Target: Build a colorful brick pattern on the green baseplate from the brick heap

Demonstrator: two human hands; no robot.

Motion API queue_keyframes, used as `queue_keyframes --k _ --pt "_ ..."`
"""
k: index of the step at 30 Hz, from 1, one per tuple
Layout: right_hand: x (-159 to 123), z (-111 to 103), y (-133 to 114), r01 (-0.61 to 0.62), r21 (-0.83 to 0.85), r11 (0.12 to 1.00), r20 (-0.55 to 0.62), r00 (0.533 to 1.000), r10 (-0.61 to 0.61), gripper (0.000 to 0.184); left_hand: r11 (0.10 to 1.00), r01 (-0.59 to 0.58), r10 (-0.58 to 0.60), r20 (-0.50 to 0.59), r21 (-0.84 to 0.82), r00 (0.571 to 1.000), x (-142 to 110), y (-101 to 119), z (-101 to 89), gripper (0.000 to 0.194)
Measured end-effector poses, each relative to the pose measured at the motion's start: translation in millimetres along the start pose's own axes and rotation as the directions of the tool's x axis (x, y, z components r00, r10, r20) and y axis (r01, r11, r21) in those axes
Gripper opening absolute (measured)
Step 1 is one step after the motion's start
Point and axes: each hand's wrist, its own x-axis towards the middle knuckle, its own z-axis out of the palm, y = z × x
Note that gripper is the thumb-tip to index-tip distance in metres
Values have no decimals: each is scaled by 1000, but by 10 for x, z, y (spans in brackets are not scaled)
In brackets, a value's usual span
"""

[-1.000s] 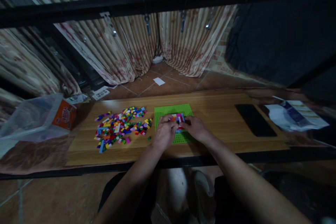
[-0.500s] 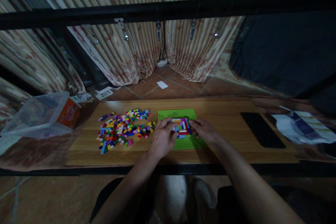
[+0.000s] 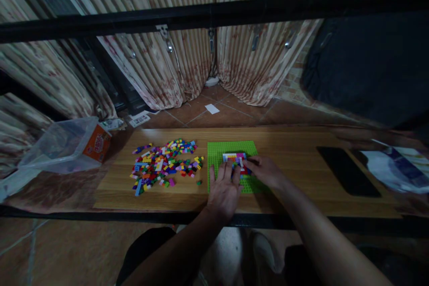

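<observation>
On the wooden table [image 3: 295,156] lies the green baseplate [image 3: 231,146], carrying a colourful brick panel [image 3: 237,155]: light and stiff, I'd guess, and safest taken by the plate's edges, since pieces may pop loose. The left hand [image 3: 224,191], half curled beside the panel a moment ago, now spreads its fingers over the near left part; the right hand [image 3: 266,171] bends its fingers at the right edge, gripping something or not, I can't tell.

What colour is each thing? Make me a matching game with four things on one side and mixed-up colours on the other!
Things:
1. Studded baseplate
2. Loose bricks
3. Flat slab
4. Label on the clear tub

Colours:
A. Black
B. Mostly orange
C. Bright green
D. Many different colours

Right pairs: 1-C, 2-D, 3-A, 4-B
</observation>
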Motion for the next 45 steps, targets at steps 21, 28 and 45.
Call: queue_keyframes --k 21,28,45 --pt "70 30 151 57 -127 990 -79 995 -68 48 998 -44 43 -27 -35 999 -86 42 86 48" --pt "91 -54 152 -113 -45 993 34 993 115 49 962 113 -162 -185 -249 969 -35 -406 -244 35" --pt "127 -139 143 66 -368 927 -168 976 -136 39 764 638 -607 226 -98 762 -519 -1941 -751 23"
